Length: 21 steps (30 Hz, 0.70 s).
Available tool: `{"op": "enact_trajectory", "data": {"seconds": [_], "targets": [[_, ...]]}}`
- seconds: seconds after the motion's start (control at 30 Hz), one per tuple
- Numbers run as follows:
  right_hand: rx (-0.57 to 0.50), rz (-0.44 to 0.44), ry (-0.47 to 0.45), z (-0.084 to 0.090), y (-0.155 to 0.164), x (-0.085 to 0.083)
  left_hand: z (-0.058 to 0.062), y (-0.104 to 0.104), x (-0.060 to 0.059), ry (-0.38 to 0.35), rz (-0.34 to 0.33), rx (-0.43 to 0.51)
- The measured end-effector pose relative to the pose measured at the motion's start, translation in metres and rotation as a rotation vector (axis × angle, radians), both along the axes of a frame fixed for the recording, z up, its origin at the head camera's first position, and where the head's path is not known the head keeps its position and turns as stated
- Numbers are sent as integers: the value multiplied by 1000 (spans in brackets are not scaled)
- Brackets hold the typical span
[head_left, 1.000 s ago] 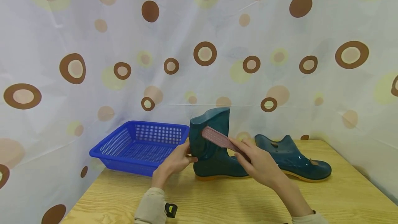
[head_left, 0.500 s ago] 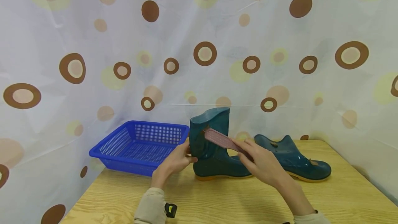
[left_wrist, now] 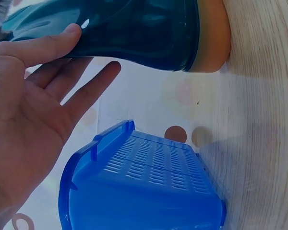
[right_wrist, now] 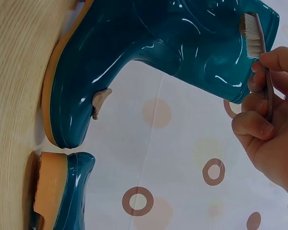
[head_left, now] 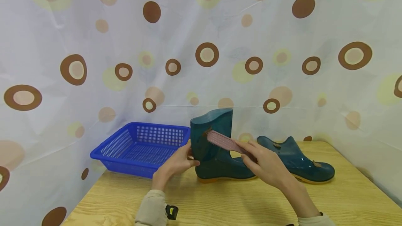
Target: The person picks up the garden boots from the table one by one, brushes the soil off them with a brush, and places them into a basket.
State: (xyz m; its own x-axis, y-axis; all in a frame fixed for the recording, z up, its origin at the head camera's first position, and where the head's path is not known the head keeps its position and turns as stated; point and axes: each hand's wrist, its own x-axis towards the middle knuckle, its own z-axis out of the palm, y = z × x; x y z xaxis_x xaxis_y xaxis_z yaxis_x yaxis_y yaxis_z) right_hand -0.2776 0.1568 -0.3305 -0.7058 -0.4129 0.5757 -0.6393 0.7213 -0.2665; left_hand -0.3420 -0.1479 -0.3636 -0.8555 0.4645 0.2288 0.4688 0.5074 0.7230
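Note:
A dark teal rain boot (head_left: 213,156) with an orange sole stands upright on the wooden table. My left hand (head_left: 177,163) grips the back of its shaft, thumb on the near side and some fingers hidden behind; the left wrist view shows this thumb (left_wrist: 62,43) on the glossy surface. In my right hand (head_left: 263,163) is a scrubbing brush (head_left: 221,140) with a pink back. Its white bristles (right_wrist: 252,36) face the upper shaft, right by a brown smear (head_left: 207,131). Another brown lump (right_wrist: 101,102) clings near the toe.
To the right, a second teal boot (head_left: 295,156) lies on the table, with brown clumps on its shaft and toe. A blue plastic basket (head_left: 138,170) sits at the left, close to my left hand. Behind everything hangs a dotted curtain (head_left: 176,86).
The brush has slid slightly right and down on the shaft, uncovering part of the brown smear. The boot's top has shifted a little left; my left hand keeps its grip.

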Motion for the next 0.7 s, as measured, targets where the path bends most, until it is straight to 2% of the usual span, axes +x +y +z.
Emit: {"op": "enact_trajectory", "data": {"seconds": [0.27,0.5,0.7], "targets": [[-7,1,13,1,0,1,1,-4,0,-22,-60,52],[-15,19,37,2,1,1,4,-9,2,56,5,59],[-25,24,47,2,1,2,8,-10,2,120,31,92]]}}
